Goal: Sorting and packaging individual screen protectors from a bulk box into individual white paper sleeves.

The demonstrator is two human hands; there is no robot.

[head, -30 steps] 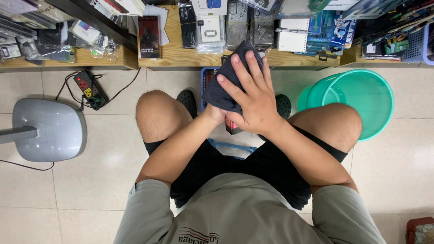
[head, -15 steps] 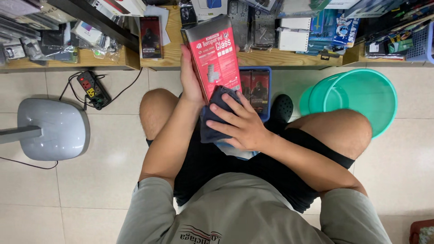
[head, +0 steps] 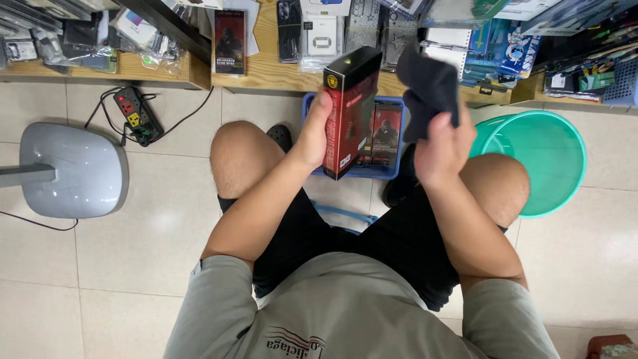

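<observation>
Left grip [head: 312,136] clasps box [head: 350,113], right [head: 442,149] (perhaps pinching) cloth [head: 430,90]

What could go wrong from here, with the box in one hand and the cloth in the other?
1. The left hand holds the red and black box upright by one edge only; a loose grip might let it fall into the blue basket below.
2. The dark cloth dangles from the right hand close to the packages on the wooden shelf and may brush them.
</observation>
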